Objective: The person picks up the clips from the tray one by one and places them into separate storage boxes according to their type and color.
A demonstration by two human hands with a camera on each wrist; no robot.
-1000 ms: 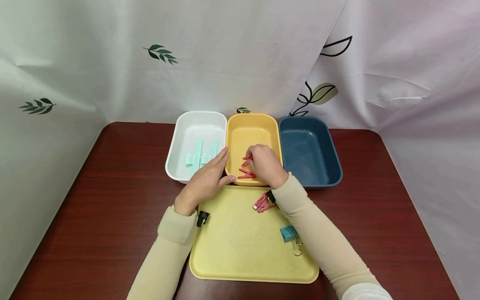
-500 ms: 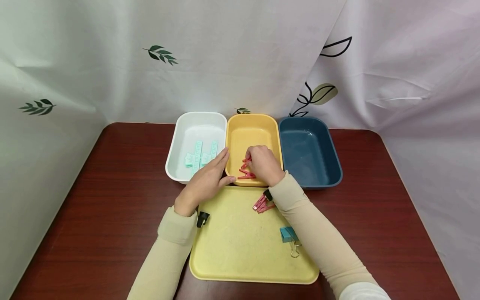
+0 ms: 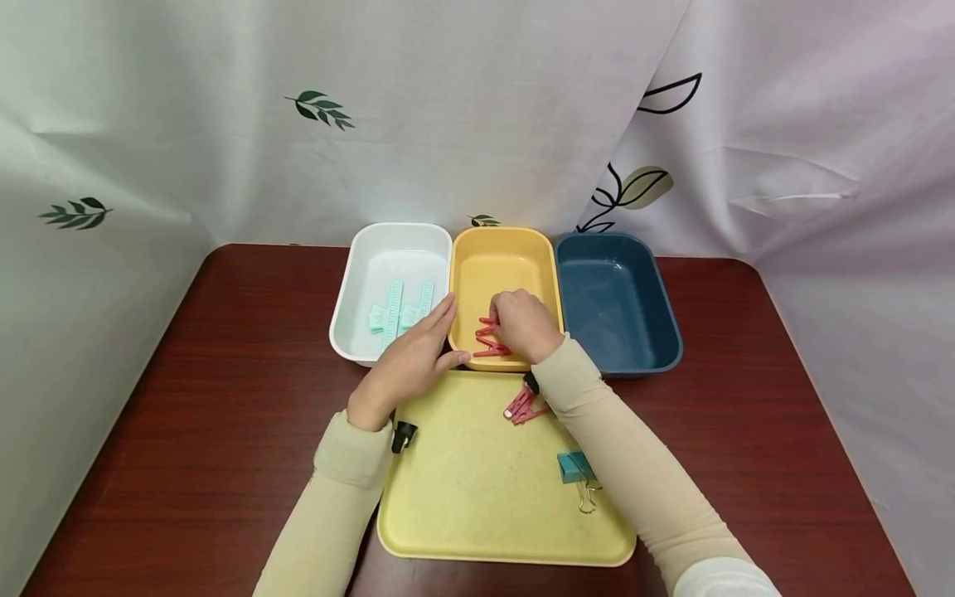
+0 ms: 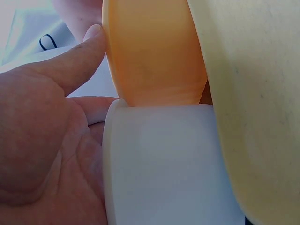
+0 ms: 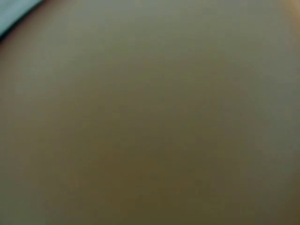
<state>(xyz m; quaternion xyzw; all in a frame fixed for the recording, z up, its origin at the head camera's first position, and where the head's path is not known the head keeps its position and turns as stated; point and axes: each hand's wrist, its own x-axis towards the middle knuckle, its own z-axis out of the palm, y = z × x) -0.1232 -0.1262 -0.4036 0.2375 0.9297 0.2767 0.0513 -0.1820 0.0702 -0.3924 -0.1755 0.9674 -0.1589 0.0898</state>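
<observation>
In the head view my right hand (image 3: 525, 325) is down inside the yellow bin (image 3: 503, 265), fingertips curled and pinching a red clothespin (image 3: 486, 327). Another red clothespin (image 3: 492, 351) lies just nearer, at the bin's front. My left hand (image 3: 410, 363) rests across the near rims of the white bin (image 3: 341, 315) and the yellow one, fingers straight. In the left wrist view its thumb (image 4: 79, 65) lies at the yellow rim. The right wrist view is a blur.
Mint-green ruled strips with star ends (image 3: 391, 311) lie in the white bin. A dark blue bin (image 3: 612, 307) stands at right. The pale yellow tray (image 3: 477, 514) in front bears pink clothespins (image 3: 520, 406) and a blue binder clip (image 3: 573, 467), partly beside my right sleeve.
The pinched red clothespin has shifted slightly nearer and left, closer to the other one, as my right wrist moved a little left. My left hand has stayed put.
</observation>
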